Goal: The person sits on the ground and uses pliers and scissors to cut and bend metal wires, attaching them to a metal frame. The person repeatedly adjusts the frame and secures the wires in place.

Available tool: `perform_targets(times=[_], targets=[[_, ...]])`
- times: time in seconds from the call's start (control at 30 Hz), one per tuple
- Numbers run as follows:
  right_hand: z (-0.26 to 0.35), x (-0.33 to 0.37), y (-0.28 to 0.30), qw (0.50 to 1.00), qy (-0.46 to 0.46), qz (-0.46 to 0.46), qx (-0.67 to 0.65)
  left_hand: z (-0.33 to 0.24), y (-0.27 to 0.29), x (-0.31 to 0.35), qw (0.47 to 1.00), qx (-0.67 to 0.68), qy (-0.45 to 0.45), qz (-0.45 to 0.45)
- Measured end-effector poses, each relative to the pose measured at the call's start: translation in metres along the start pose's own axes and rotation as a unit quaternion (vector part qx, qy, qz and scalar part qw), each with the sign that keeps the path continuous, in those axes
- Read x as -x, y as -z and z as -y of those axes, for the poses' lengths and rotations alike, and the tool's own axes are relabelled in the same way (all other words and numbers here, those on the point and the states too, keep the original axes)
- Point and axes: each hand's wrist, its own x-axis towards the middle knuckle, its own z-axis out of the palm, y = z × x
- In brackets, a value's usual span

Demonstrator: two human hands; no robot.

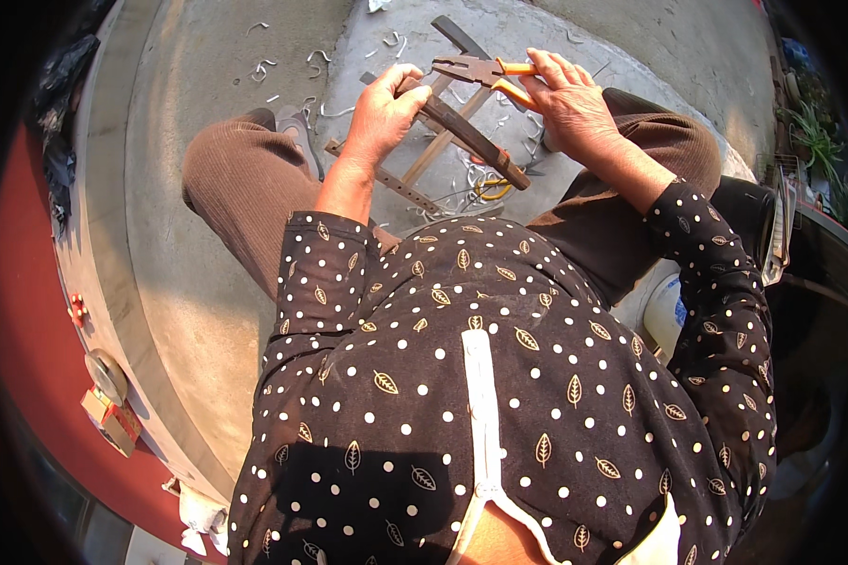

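Observation:
My left hand (383, 115) is closed round a dark wooden bar (481, 141) of a small wooden frame, whose crossed pieces spread below it. A lower bar (400, 186) of the frame has a row of holes. In my right hand (575, 105) are combination pliers (471, 70) with orange handles. The pliers' handles stand apart, and the jaws lie just above the wooden bar, close to my left fingers. Whether the jaws grip anything is too small to tell. Beneath the frame lies a yellow-handled tool (493, 189), partly hidden.
White strip scraps (264, 69) are scattered on the concrete floor (188, 75). My bent knees flank the frame. A white-and-blue container (664, 315) stands by my right side. At the left, a roll of tape (106, 377) and a small box (113, 422) lie along a ledge.

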Motion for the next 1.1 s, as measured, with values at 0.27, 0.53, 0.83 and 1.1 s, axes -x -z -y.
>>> perform_targets(times=[0.27, 0.53, 0.83, 1.1], targets=[[-0.003, 0.009, -0.016, 0.945, -0.086, 0.118, -0.294, -0.001, -0.001, 0.002, 0.999, 0.026, 0.017, 0.009], [0.003, 0.015, -0.005, 0.808, -0.152, 0.197, -0.534, -0.008, -0.003, 0.005, 1.000, 0.025, 0.013, -0.003], [0.018, -0.002, 0.002, 0.773, -0.238, 0.226, -0.544, 0.000, 0.001, 0.000, 0.999, 0.037, -0.013, 0.028], [0.027, -0.014, -0.038, 0.842, -0.226, 0.177, -0.457, 0.003, -0.004, -0.004, 0.999, 0.032, -0.024, 0.028]])
